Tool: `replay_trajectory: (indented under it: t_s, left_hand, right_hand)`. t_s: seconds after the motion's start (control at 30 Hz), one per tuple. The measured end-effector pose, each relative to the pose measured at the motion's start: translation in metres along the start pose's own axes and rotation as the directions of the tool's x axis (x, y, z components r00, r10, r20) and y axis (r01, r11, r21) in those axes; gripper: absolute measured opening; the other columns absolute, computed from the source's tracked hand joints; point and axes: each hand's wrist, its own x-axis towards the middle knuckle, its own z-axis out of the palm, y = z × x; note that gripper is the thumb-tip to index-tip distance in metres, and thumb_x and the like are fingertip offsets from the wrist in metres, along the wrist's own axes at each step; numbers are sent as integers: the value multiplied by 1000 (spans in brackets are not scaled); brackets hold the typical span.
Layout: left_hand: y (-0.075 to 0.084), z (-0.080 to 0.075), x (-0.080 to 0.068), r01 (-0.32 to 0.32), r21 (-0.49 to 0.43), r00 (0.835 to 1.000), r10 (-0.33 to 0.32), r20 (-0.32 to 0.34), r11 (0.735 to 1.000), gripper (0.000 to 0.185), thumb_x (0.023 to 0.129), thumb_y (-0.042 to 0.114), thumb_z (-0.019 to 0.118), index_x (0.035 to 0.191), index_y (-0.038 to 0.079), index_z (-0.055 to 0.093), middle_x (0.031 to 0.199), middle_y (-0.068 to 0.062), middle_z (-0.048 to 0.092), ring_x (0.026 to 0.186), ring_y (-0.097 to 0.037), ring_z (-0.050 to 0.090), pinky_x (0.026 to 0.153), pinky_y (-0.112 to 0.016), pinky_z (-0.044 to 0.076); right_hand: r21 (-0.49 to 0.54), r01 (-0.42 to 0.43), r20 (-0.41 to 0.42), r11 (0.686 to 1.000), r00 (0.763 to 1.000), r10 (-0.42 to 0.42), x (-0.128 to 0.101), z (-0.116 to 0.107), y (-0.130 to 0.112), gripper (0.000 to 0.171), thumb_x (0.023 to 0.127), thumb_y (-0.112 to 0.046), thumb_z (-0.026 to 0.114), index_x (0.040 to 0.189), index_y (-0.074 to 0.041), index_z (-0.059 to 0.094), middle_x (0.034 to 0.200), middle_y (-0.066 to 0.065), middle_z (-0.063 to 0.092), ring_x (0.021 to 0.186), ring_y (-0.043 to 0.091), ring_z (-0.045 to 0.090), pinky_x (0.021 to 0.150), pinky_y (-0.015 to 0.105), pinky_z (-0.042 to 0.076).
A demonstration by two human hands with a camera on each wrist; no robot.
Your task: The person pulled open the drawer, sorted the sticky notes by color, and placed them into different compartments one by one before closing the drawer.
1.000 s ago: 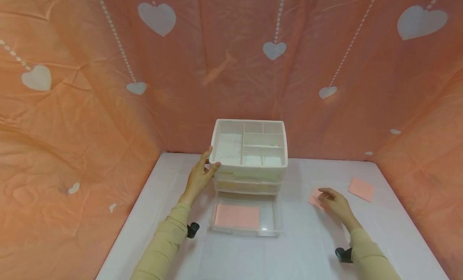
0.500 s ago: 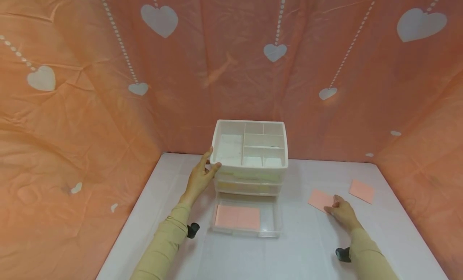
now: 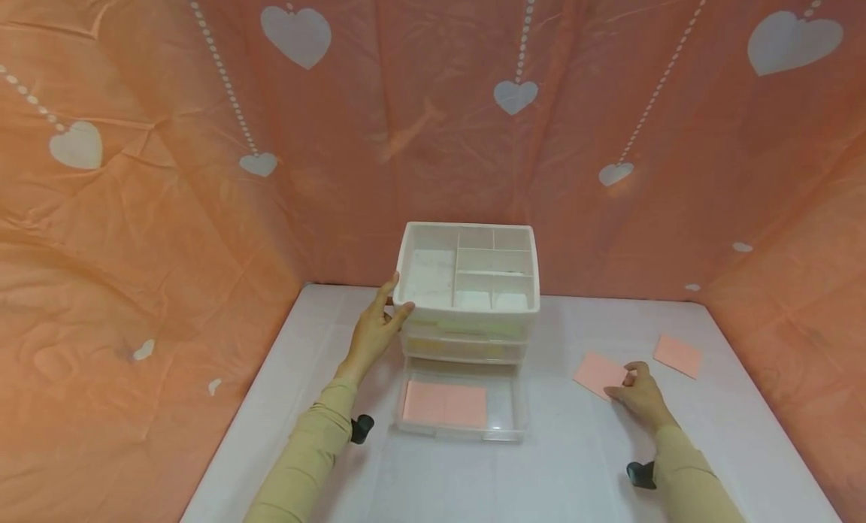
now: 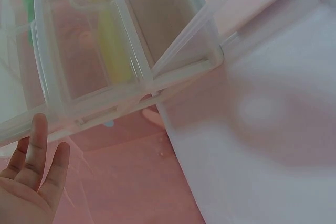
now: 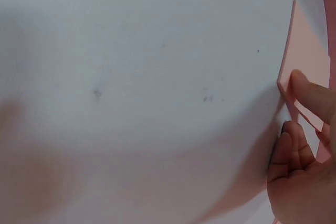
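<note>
A white three-tier drawer organiser (image 3: 467, 306) stands at the back middle of the table. Its clear bottom drawer (image 3: 467, 433) is pulled out, with pink paper pads (image 3: 444, 403) lying flat inside. My left hand (image 3: 379, 324) rests against the organiser's left front corner, fingers straight; the left wrist view shows those fingers (image 4: 37, 156) beside the clear drawers (image 4: 131, 77). My right hand (image 3: 634, 389) pinches the near edge of a pink pad (image 3: 595, 371) lying on the table right of the organiser. The right wrist view shows a finger on top of that pad (image 5: 304, 56) and the thumb (image 5: 286, 150) at its edge.
A second pink pad (image 3: 676, 355) lies farther right. The white table (image 3: 541, 478) is walled on three sides by an orange cloth with white hearts (image 3: 514, 95). The organiser's top tray has several open compartments.
My right hand drew back from on top of the pink pad to its near edge and curled its fingers onto it. The left hand stayed put.
</note>
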Motion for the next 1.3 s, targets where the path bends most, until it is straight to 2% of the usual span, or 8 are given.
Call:
replay_trajectory:
  t_s: [0.23,0.43,0.57,0.67,0.8,0.87,1.13,1.3]
  left_hand:
    - [-2,0,1,-7,3,1000,7,0,1000,62,91,44,56,145,41,25,120,-17,55,64,-25,59,58,-27,45]
    - [-3,1,1,-18,9,1000,18,-11,1000,62,91,42,56,145,40,26,118,-16,57,63,-24,59,58,-27,45]
    - [-3,1,1,-16,5,1000,16,-13,1000,61,91,42,56,144,40,26,117,-15,57,64,-27,60,58,-27,45]
    - [-4,1,1,-13,1,1000,13,-8,1000,61,91,42,56,144,41,26,119,-15,57,65,-28,61,58,-27,45]
    - [-4,1,0,-12,0,1000,12,-9,1000,62,91,42,57,144,42,26,119,-16,56,62,-22,59,58,-27,45]
    - [-3,1,0,-12,1,1000,12,-11,1000,62,91,42,57,144,41,26,119,-15,56,60,-17,56,58,-27,45]
    - [-1,2,-1,-6,8,1000,6,-16,1000,62,91,41,57,145,39,27,117,-15,57,63,-20,59,58,-28,45]
    - [0,3,0,1,7,1000,0,-13,1000,62,91,43,56,145,41,25,118,-15,56,68,-30,62,59,-28,45]
  right_hand:
    - [32,13,-58,999,998,-11,-6,-2,7,38,92,-14,50,123,5,36,107,32,59,78,16,64,70,28,45]
    - [81,22,-138,996,990,-11,-14,-2,8,32,95,-18,49,121,-1,42,94,22,67,69,7,60,64,24,42]
    - [69,54,-157,996,987,-42,-21,-4,6,33,96,-21,49,123,-4,43,97,21,68,70,3,58,65,22,42]
    - [114,80,-169,990,984,-60,-27,-6,2,33,96,-21,50,123,-5,43,91,8,70,70,-2,56,64,19,43]
    - [219,166,-202,962,972,-121,-31,-7,-2,30,95,-15,53,120,-1,43,78,-20,63,71,-7,56,65,17,47]
    - [263,215,-221,940,962,-159,-31,-7,-5,29,94,-12,53,118,2,44,75,-27,60,72,-7,57,66,17,48]
    - [347,307,-251,886,941,-227,-35,-7,-25,24,92,-8,57,109,6,49,73,-25,61,71,-4,58,66,14,46]
    - [414,378,-247,828,922,-297,-36,-3,-42,14,90,-2,57,104,0,55,74,-21,62,71,-4,59,66,14,46]
